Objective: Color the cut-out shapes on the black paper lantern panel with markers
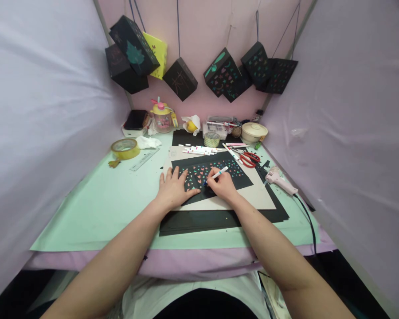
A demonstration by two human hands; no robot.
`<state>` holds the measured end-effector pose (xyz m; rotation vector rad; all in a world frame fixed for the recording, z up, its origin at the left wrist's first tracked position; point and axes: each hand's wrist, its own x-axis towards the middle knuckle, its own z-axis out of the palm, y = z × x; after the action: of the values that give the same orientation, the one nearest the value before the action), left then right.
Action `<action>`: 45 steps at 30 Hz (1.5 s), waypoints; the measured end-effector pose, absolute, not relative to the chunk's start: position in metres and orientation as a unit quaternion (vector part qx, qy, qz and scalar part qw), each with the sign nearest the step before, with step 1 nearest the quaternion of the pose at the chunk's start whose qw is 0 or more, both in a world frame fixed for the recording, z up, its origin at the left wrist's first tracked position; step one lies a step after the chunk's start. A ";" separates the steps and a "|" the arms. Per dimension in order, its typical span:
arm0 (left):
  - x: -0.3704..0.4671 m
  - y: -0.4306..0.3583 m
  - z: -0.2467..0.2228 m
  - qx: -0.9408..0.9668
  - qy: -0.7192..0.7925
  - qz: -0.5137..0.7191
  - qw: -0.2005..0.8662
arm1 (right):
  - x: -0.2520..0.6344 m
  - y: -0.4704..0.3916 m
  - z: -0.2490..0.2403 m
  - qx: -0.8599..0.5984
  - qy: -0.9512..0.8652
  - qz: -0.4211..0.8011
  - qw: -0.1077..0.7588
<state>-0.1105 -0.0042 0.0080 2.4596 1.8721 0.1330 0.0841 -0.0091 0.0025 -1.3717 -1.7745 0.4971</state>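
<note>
A black paper sheet [242, 180] covered with small coloured shapes lies on a pale board [256, 198], with more black sheets [199, 220] underneath. My left hand [173, 188] rests flat with spread fingers on the left part of the decorated sheet. In my right hand [221, 184] is a white marker [220, 172], its blue tip end down at the sheet near the middle. Just behind the sheet lie several white markers [199, 150].
Red scissors [249, 159] and a pink glue gun [281, 180] with a black cord are at the right. Yellow tape [125, 149] and a clear ruler [144, 160] lie left. A cup [162, 117] and lidded bowl [254, 132] stand behind; black boxes [180, 79] hang above.
</note>
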 end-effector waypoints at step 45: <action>-0.111 -0.003 0.005 0.796 0.602 0.049 0.021 | 0.086 -0.009 0.003 -0.544 -0.699 0.201 0.418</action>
<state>-0.1112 -0.0032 0.0054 2.4698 1.8679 0.1529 0.0863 -0.0088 0.0032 -1.3644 -1.7532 0.5050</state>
